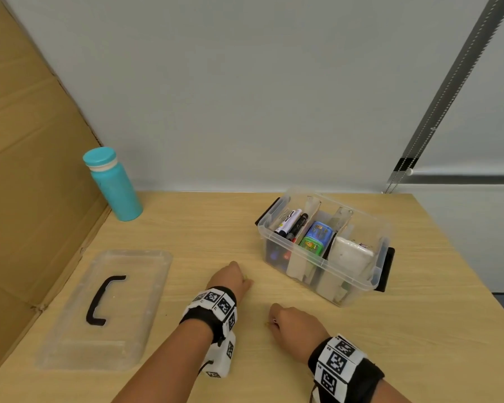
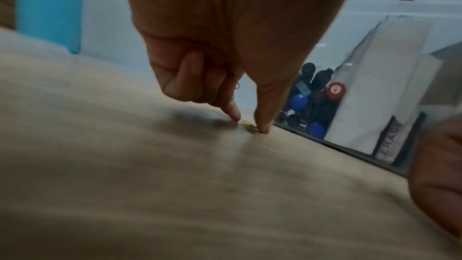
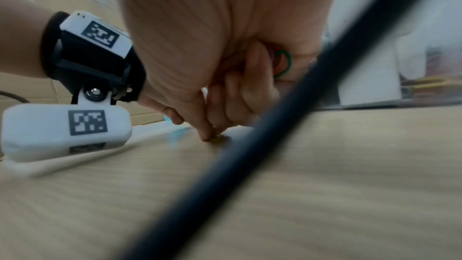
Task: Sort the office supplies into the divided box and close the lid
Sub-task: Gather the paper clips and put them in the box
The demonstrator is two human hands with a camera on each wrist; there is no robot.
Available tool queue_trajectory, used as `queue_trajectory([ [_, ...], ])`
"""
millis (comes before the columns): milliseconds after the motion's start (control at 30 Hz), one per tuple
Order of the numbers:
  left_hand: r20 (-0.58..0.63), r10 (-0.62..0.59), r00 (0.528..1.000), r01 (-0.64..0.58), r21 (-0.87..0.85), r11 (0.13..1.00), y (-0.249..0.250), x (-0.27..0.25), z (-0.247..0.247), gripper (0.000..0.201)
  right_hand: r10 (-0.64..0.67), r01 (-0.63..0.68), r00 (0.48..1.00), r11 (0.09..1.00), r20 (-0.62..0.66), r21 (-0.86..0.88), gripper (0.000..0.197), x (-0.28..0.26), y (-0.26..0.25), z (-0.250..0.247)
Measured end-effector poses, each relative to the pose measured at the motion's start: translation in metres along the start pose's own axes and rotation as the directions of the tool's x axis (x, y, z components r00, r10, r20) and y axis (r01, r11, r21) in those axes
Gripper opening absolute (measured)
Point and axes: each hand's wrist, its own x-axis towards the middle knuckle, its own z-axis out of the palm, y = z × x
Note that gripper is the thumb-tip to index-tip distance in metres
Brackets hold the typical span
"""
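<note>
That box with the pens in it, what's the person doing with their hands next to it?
They're tidying small office bits into the clear box. The left hand is pinching a tiny yellowish clip off the table. The right hand picks at another and already holds a green clip. The lid lies off to the left.

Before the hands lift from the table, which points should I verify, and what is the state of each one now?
1. Left hand grip on the small yellow piece on the wooden table: cannot tell; the thumb touches it, the forefinger is beside it.
2. Right hand holds the green wire clip in its curled fingers: ok.
3. Right fingertips pinch a second small yellowish piece: cannot tell, blurred.
4. Clear plastic divided box is open: ok.
5. Clear lid with black handle lies flat, apart from the box: ok.
</note>
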Motion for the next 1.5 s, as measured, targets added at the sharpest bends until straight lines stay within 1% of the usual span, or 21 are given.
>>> queue_trajectory([
  [100,-0.003,0.043,0.999,-0.043,0.087,0.995,0.002,0.0,0.003,0.029,-0.016,0.013,0.999,0.998,0.05,0.059,0.023,-0.008,0.006,-0.002],
  [167,0.014,0.053,0.999,-0.054,0.144,0.988,0.0,-0.002,0.002,0.027,-0.048,0.041,0.998,0.983,0.03,0.178,0.013,-0.016,0.01,-0.011],
  [267,0.056,0.091,0.994,-0.098,0.14,0.985,-0.009,-0.008,0.001,0.019,-0.083,0.164,0.973,0.902,-0.213,0.399,0.017,-0.033,0.015,-0.044],
  [367,0.042,0.161,0.986,-0.16,-0.025,0.987,-0.025,-0.023,0.003,0.01,-0.022,0.307,0.874,0.8,-0.486,0.515,0.03,-0.049,0.018,-0.088],
  [500,-0.034,0.201,0.979,-0.202,-0.31,0.929,-0.04,-0.046,0.006,0.022,0.136,0.45,0.69,0.689,-0.711,0.568,0.02,-0.05,0.035,-0.129],
  [533,-0.061,0.214,0.975,-0.222,-0.371,0.902,-0.042,-0.05,0.007,0.022,0.169,0.461,0.648,0.689,-0.743,0.56,0.021,-0.047,0.041,-0.133],
  [600,-0.108,0.229,0.968,-0.253,-0.442,0.86,-0.043,-0.057,0.007,0.022,0.188,0.392,0.596,0.781,-0.781,0.487,0.025,-0.036,0.052,-0.134],
  [633,-0.122,0.233,0.965,-0.263,-0.458,0.849,-0.043,-0.06,0.006,0.021,0.178,0.315,0.605,0.842,-0.776,0.438,0.026,-0.03,0.056,-0.132],
  [733,-0.14,0.232,0.963,-0.271,-0.479,0.835,-0.045,-0.061,0.003,0.021,0.15,0.06,0.723,0.959,-0.674,0.278,0.019,-0.016,0.062,-0.118],
  [867,-0.156,0.22,0.963,-0.269,-0.492,0.828,-0.046,-0.062,-0.001,0.019,0.194,-0.144,0.797,0.981,-0.572,0.131,0.015,-0.008,0.062,-0.11],
  [967,-0.151,0.215,0.965,-0.263,-0.499,0.826,-0.047,-0.064,-0.001,0.018,0.277,-0.264,0.883,0.961,-0.38,0.088,0.02,-0.002,0.062,-0.117],
  [1067,-0.147,0.221,0.964,-0.266,-0.501,0.823,-0.047,-0.066,0.0,0.017,0.299,-0.295,0.937,0.954,-0.181,0.05,0.02,-0.001,0.058,-0.13],
  [1167,-0.138,0.22,0.966,-0.26,-0.481,0.837,-0.047,-0.067,0.0,0.017,0.286,-0.288,0.957,0.957,-0.051,-0.024,0.029,-0.003,0.056,-0.142],
  [1200,-0.137,0.222,0.965,-0.261,-0.473,0.842,-0.047,-0.067,0.0,0.017,0.279,-0.281,0.959,0.959,-0.045,-0.036,0.03,-0.004,0.057,-0.143],
  [1267,-0.135,0.236,0.962,-0.272,-0.453,0.849,-0.044,-0.068,-0.001,0.017,0.249,-0.252,0.958,0.968,-0.141,0.002,0.029,-0.008,0.063,-0.143],
  [1300,-0.135,0.247,0.96,-0.281,-0.441,0.852,-0.042,-0.068,-0.003,0.017,0.236,-0.229,0.939,0.972,-0.251,0.056,0.028,-0.012,0.068,-0.143],
  [1333,-0.136,0.262,0.956,-0.295,-0.424,0.856,-0.037,-0.069,-0.004,0.016,0.23,-0.205,0.889,0.973,-0.395,0.104,0.027,-0.017,0.072,-0.141],
  [1400,-0.146,0.306,0.941,-0.339,-0.38,0.861,-0.023,-0.071,-0.01,0.015,0.214,-0.168,0.696,0.977,-0.686,0.133,0.023,-0.027,0.082,-0.134],
  [1433,-0.153,0.336,0.929,-0.369,-0.351,0.861,-0.013,-0.074,-0.014,0.015,0.2,-0.18,0.618,0.977,-0.76,0.11,0.024,-0.031,0.089,-0.128],
  [1467,-0.162,0.368,0.916,-0.401,-0.315,0.86,0.0,-0.076,-0.018,0.014,0.213,-0.215,0.591,0.971,-0.778,0.103,0.029,-0.032,0.097,-0.121],
  [1500,-0.169,0.398,0.902,-0.431,-0.274,0.86,0.015,-0.08,-0.022,0.015,0.27,-0.261,0.616,0.956,-0.74,0.132,0.038,-0.032,0.106,-0.113],
])
